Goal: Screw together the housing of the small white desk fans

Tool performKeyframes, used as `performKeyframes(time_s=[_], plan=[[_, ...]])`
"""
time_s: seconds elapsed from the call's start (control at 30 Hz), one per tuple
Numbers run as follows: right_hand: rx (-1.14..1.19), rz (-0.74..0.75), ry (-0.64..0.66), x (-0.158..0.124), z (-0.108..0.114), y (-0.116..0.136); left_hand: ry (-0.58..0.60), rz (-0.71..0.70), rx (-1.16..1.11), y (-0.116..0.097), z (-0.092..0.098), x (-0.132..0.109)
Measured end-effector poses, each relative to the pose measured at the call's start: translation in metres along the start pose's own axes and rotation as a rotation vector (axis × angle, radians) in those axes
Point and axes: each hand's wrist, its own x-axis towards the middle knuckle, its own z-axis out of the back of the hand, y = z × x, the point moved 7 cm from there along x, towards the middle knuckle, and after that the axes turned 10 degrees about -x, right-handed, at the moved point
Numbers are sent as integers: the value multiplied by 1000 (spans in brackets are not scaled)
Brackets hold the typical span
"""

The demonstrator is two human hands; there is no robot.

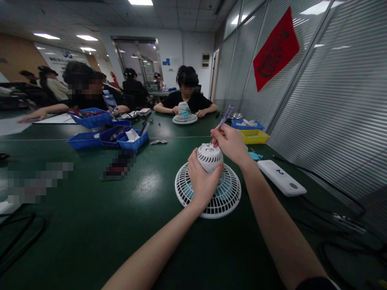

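Note:
A small white fan lies face down on the green table, its round grille flat against the top and its motor housing pointing up. Pale blue blades show through the grille bars. My left hand is wrapped around the near side of the housing. In my right hand is a screwdriver with a clear purplish handle, tilted, its lower end at the back of the housing. The screwdriver's tip is partly hidden by my fingers.
Blue trays with parts stand at the left back; a yellow tray and a blue tray at the right. A white power bank and black cables lie right. Across the table a person handles a similar fan.

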Motion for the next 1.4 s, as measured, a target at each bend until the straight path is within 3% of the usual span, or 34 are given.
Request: performKeyframes(time_s=[0.47,0.67,1.4], plan=[[-52,-73,41,4,-1,-4,28,26,16,-1,-2,1],[-98,-189,76,10,-7,-5,9,33,11,0,-1,2],[-259,-68,44,2,-2,9,36,-1,-6,1,-1,3]])
